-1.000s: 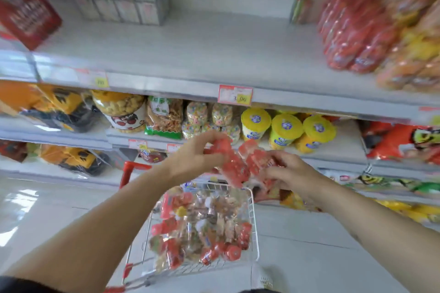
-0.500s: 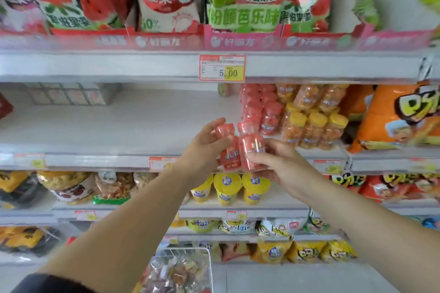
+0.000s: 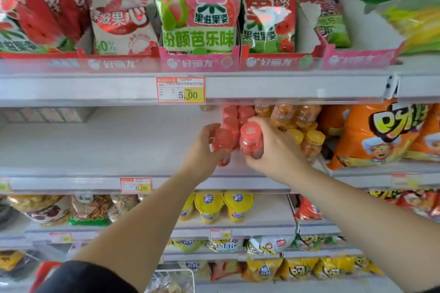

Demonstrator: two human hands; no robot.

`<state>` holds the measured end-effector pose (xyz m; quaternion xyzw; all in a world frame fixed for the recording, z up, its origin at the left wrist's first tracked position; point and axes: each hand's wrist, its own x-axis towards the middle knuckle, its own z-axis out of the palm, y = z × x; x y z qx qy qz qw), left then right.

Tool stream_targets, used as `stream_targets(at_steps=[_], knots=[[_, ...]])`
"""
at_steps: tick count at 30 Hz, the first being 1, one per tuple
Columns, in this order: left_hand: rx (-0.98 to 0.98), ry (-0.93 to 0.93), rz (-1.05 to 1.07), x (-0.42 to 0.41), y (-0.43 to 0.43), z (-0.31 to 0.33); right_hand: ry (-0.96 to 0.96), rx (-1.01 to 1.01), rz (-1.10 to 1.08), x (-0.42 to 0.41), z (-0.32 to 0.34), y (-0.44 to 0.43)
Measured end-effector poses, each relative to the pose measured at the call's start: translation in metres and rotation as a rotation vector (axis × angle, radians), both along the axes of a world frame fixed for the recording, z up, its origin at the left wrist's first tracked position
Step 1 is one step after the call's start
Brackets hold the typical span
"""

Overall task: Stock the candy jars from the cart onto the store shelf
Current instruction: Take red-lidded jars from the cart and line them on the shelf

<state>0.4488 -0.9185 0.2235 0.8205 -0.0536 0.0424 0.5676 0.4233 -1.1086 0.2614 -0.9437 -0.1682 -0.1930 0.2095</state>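
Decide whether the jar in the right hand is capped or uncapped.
Capped: a red lid sits atop the jar the right hand grips.

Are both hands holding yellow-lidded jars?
No, the left hand grips one pink-lidded clear plastic jar, the right hand a second pink-lidded jar.

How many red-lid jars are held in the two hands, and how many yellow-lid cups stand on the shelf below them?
Red-lid jars, held: 2
Yellow-lid cups: 3, one partly hidden
Total: 5
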Motion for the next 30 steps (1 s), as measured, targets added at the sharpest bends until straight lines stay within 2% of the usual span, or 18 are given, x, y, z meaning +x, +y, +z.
stream_targets(at_steps=[5,11,16,23,30], knots=[[0.057,0.002,0.011,0.008,-0.002,-0.013,-0.144,-0.253,-0.058,0.019,-0.011,-0.003],[0.091,-0.014,-0.003,0.014,-0.006,-0.016,-0.129,-0.401,-0.077,0.030,-0.019,-0.007],[0.037,0.054,-0.033,0.008,-0.003,-0.021,-0.086,-0.440,-0.087,0.033,-0.019,-0.012],[0.173,0.068,0.060,0.010,-0.012,-0.026,-0.071,-0.464,-0.074,0.041,-0.010,-0.017],[0.202,0.054,0.072,0.013,-0.021,-0.023,-0.041,-0.493,-0.093,0.040,-0.008,-0.012]])
